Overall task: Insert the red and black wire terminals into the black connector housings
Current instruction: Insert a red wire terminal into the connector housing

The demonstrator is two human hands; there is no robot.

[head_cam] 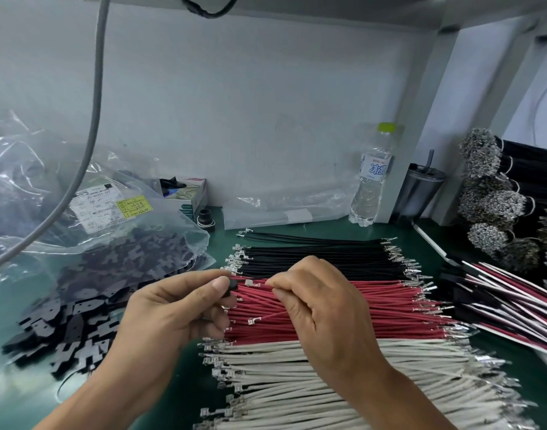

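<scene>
My left hand (173,308) pinches a black connector housing (233,288) above the surface; my right hand (315,305) fingers grip a red wire (270,316), its terminal (253,320) near the housing. A tilted terminal could jam or bend.

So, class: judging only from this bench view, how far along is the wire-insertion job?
Done: a pile of finished harnesses lies at the right. In hand: the left hand pinches a black housing while the right hand holds a red wire, its terminal not yet inserted. Left: big rows of loose black wires and red wires, plus loose housings.
</scene>
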